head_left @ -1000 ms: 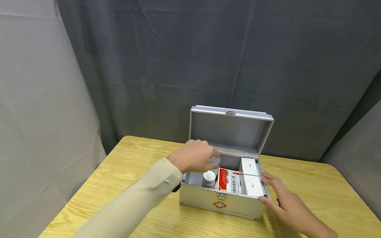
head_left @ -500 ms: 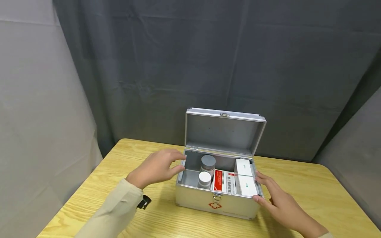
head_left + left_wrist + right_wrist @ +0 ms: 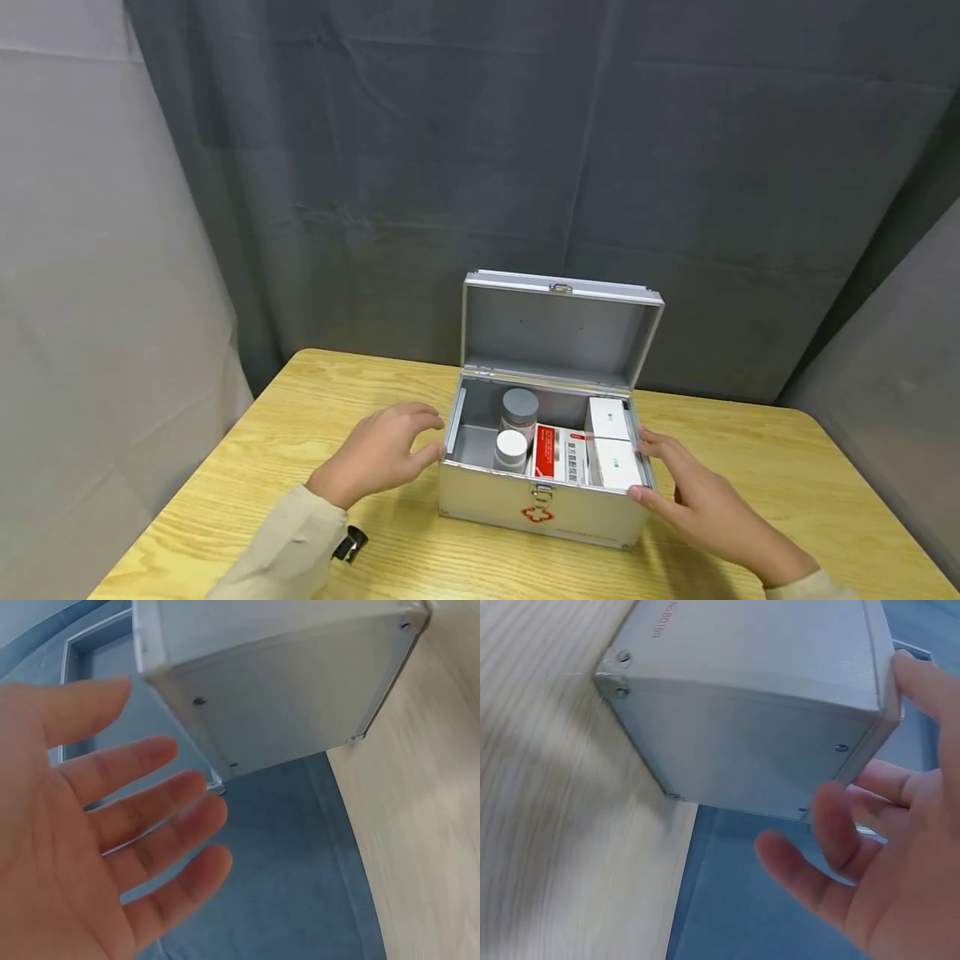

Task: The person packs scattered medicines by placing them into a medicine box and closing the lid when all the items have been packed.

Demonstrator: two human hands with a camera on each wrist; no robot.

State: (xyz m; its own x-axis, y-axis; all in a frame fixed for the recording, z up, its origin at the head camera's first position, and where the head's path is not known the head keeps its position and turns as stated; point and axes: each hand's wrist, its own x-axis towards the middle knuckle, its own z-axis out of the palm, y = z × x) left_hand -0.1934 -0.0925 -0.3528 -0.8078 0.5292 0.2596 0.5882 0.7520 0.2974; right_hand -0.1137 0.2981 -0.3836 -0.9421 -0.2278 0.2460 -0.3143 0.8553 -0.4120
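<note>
A silver first-aid case (image 3: pixel 487 500) with a red cross stands on the table, its lid (image 3: pixel 555 329) raised. Inside are a grey-lidded jar (image 3: pixel 520 407), a white-capped bottle (image 3: pixel 512 447), a red-and-white medicine box (image 3: pixel 564 455) and two white cartons (image 3: pixel 617 463). Just left of the case, my left hand (image 3: pixel 382 454) holds nothing; in the left wrist view its fingers are extended and spread beside the end wall (image 3: pixel 285 712). My right hand (image 3: pixel 701 500) rests its thumb and fingertips along the case's right rim, with some fingers bent loosely beside the wall in the right wrist view.
The case sits on a light wooden table (image 3: pixel 375 554) with rounded far corners. A dark grey curtain (image 3: pixel 420 183) hangs behind it, and a pale cloth (image 3: pixel 105 275) hangs on the left. A black strap (image 3: pixel 349 544) shows at my left cuff.
My left hand has drawn back left, out of the case and away from the jar, with empty fingers. My right hand stays at the right rim. The view has shifted slightly.
</note>
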